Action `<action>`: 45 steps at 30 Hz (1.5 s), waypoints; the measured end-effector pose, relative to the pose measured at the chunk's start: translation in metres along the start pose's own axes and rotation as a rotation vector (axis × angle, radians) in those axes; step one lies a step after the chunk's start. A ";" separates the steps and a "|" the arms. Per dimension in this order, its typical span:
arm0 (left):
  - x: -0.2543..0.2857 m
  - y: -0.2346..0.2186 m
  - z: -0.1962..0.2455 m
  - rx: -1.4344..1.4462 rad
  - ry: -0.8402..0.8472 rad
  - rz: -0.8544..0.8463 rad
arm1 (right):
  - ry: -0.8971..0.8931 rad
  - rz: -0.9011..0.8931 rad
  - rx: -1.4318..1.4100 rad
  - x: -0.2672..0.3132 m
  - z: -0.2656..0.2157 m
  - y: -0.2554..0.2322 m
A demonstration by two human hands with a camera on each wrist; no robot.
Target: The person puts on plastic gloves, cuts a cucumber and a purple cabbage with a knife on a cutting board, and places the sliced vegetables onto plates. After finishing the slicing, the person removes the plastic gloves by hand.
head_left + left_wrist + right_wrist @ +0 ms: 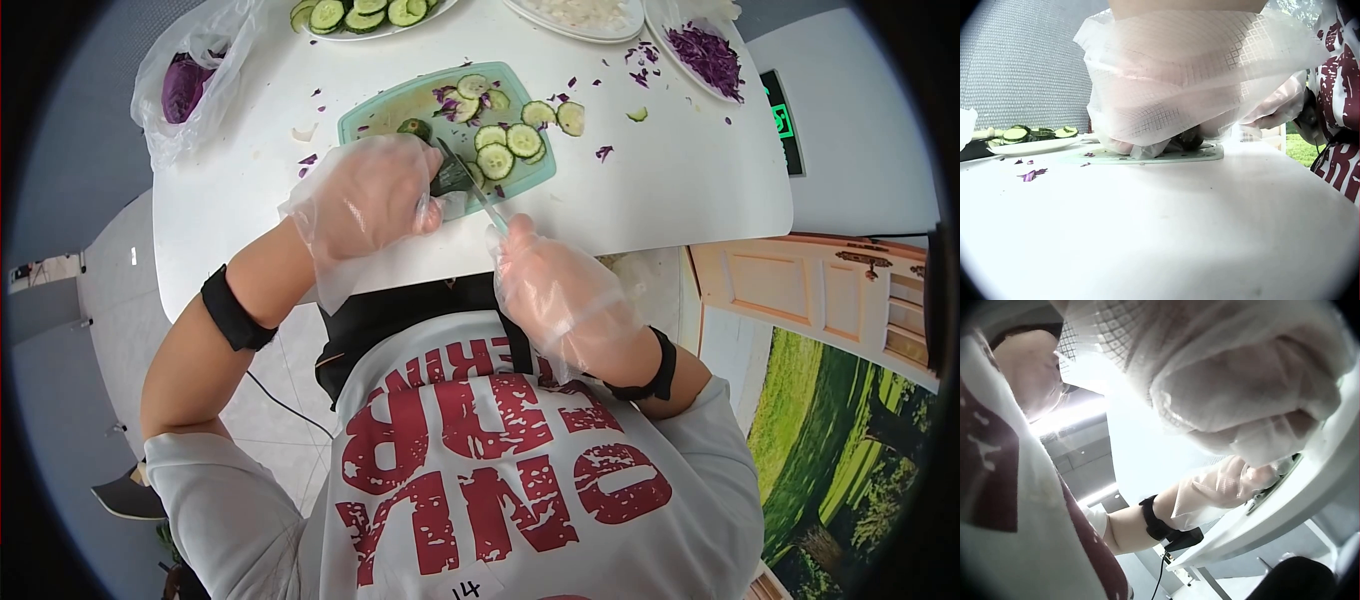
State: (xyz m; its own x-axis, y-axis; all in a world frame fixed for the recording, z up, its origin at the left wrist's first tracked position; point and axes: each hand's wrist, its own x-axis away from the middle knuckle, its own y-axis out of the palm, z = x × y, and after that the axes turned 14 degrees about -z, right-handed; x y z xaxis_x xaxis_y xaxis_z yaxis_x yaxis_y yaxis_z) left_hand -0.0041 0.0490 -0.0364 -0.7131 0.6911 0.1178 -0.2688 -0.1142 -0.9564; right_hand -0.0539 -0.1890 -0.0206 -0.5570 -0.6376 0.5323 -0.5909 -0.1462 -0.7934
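Observation:
In a clear plastic glove, the left hand (375, 190) grips a dark green cucumber piece (452, 178) on the pale green cutting board (400, 100). The gloved right hand (550, 275) is closed round the handle of a knife (487, 203), whose blade lies against the cucumber's right end. Round cucumber slices (495, 160) lie just right of the blade, more with purple shreds near the board's top. A cucumber end (414, 129) rests beyond the left fingers. In the left wrist view the glove (1166, 81) hides most of the cucumber; the right wrist view shows the right fist (1241, 394) but no blade.
At the table's far side stand a plate of cucumber slices (365, 15), a plate of pale pieces (580, 14) and a plate of shredded purple cabbage (705, 60). A plastic bag with purple cabbage (185, 88) sits at the far left. Scraps are scattered around the board.

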 end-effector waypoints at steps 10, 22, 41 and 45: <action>0.000 -0.001 0.000 -0.008 0.003 -0.013 | 0.077 0.122 -0.195 -0.006 -0.008 -0.007; 0.001 0.002 -0.004 -0.019 0.043 0.032 | 0.195 -0.021 -0.396 -0.004 -0.011 -0.024; -0.001 0.000 -0.001 0.007 0.005 -0.002 | 0.097 -0.023 -0.345 0.010 -0.003 -0.004; -0.001 0.001 -0.001 -0.008 -0.001 -0.002 | 0.101 -0.065 -0.311 0.006 -0.005 -0.010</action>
State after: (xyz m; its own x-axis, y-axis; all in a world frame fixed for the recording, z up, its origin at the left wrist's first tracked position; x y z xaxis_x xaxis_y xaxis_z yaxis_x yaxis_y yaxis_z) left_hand -0.0029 0.0491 -0.0377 -0.7133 0.6904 0.1205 -0.2650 -0.1065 -0.9583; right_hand -0.0541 -0.1879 -0.0077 -0.5580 -0.5537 0.6181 -0.7685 0.0637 -0.6367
